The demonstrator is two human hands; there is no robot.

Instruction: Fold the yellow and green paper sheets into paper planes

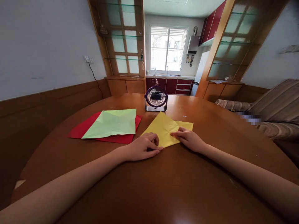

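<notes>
A folded sheet of yellow paper (161, 129) with creases lies on the table in front of me; a flap sticks out at its right. My left hand (146, 146) is at the paper's lower left edge, fingers curled, with thumb and index fingertips against its near corner. My right hand (190, 139) rests on the paper's right part, its fingers drawn together and the index fingertip at the creases near the middle. To the left lies a light green sheet of paper (114, 123) on top of red paper (84, 127).
A small purple desk fan (156, 98) stands on the round wooden table (163, 186) behind the yellow paper. A striped armchair (277, 109) is beyond the table's right edge. Glass-shelved cabinets (126, 40) flank the kitchen opening. A cord (94, 76) hangs from a wall socket at left.
</notes>
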